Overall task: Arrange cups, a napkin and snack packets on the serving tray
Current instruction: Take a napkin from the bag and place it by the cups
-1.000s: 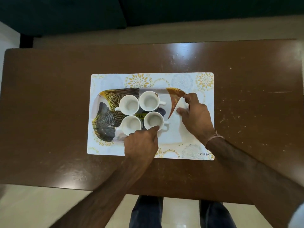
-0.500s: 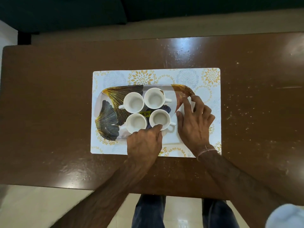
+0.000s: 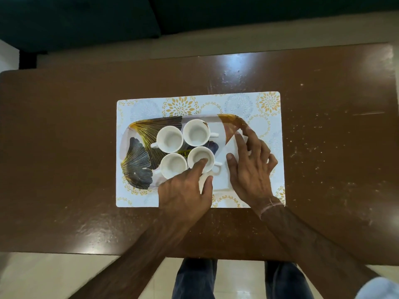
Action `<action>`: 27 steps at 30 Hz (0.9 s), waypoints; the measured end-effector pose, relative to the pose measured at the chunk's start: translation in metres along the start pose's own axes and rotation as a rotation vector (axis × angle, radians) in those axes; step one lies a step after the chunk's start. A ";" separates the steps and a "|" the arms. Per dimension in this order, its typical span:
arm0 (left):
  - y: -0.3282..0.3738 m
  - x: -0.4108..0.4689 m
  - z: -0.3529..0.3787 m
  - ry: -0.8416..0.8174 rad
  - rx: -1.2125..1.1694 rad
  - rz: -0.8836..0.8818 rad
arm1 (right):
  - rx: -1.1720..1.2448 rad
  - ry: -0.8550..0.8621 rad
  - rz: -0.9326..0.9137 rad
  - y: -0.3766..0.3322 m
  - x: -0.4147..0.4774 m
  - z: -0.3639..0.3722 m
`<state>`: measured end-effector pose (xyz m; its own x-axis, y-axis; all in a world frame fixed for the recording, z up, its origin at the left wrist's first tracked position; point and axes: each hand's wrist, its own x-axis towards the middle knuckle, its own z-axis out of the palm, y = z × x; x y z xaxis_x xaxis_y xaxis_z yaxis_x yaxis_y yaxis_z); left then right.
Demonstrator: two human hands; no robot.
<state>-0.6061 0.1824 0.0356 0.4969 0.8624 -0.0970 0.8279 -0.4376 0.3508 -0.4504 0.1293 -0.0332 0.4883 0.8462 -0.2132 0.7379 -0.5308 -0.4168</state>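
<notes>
A serving tray [image 3: 138, 160] with a gold and dark leaf print lies on a placemat. Several white cups stand close together on it. My left hand [image 3: 185, 195] grips the near right cup [image 3: 200, 155], index finger over its rim and thumb against its outer wall. A white folded napkin [image 3: 222, 171] lies on the tray's right part. My right hand [image 3: 251, 169] rests flat on the napkin with the fingers spread, holding nothing. No snack packets are in view.
The white placemat [image 3: 194, 104] with yellow flower rings lies in the middle of a brown wooden table [image 3: 64, 147]. The table's near edge runs just in front of my legs. A dark sofa [image 3: 86, 18] stands beyond the far edge.
My right hand has let go of the napkin's upper corner and now lies flat on it with spread fingers. My left hand has stayed on the near right cup.
</notes>
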 end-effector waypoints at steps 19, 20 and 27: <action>0.182 0.059 0.075 0.034 0.013 0.115 | 0.518 0.330 0.315 0.232 -0.058 -0.160; 0.174 0.062 0.073 0.051 0.071 0.041 | 0.531 0.342 0.332 0.247 -0.066 -0.168; 0.119 0.047 0.072 -0.252 0.147 -0.201 | 0.598 0.302 0.401 0.283 -0.100 -0.179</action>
<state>-0.4659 0.1525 0.0058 0.3534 0.8531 -0.3839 0.9352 -0.3129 0.1656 -0.2067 -0.1138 0.0287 0.8337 0.5004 -0.2337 0.1441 -0.6056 -0.7826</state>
